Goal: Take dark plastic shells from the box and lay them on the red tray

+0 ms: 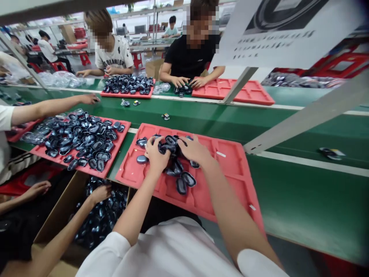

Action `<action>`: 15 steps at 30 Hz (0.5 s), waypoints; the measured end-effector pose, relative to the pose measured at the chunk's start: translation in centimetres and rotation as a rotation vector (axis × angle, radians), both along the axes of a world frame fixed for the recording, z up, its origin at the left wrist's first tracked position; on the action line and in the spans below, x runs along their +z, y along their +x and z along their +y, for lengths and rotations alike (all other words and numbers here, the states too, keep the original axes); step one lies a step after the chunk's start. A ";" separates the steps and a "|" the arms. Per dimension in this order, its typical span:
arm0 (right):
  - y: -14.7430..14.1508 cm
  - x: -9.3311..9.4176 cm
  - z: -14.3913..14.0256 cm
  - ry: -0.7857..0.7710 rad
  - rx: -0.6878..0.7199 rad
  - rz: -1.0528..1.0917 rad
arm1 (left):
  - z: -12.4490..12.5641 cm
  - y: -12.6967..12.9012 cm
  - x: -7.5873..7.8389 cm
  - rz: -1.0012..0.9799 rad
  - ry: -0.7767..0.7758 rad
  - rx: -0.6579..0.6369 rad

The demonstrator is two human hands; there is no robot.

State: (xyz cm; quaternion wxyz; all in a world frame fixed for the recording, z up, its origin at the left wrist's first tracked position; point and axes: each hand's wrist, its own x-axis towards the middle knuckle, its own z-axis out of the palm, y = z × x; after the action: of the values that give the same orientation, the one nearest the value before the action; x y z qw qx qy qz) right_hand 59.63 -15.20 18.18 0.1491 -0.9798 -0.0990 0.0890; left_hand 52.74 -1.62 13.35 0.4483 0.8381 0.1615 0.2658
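Dark shells lie heaped on the pink tray, toward its left edge. Left hand and right hand cup them, fingers bent; whether either grips one, I cannot tell. Past the tray's far edge lies a small part.

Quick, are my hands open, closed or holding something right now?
Left hand: curled at the pile of dark glossy shells; grip can't be told.
Right hand: cupped at the same pile; grip can't be told.
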 end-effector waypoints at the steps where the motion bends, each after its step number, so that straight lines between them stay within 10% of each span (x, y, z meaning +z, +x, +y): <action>1: -0.1 0.1 -0.3 -0.003 -0.011 -0.002 | 0.2 -0.4 -0.1 0.032 0.030 0.001; 9: -8.2 -3.4 -1.2 0.204 0.178 -0.607 | 3.6 -4.4 -1.3 -0.068 0.171 0.005; 15: -14.4 -7.6 -1.6 0.407 0.423 -0.838 | 7.5 -12.9 -4.4 -0.247 0.201 0.124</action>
State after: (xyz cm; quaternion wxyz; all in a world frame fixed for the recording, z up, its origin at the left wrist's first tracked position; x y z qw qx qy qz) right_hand 45.27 -16.76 10.59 0.2631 -0.8410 -0.3618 -0.3044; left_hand 39.81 5.89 8.93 0.3614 0.8280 0.1295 0.4086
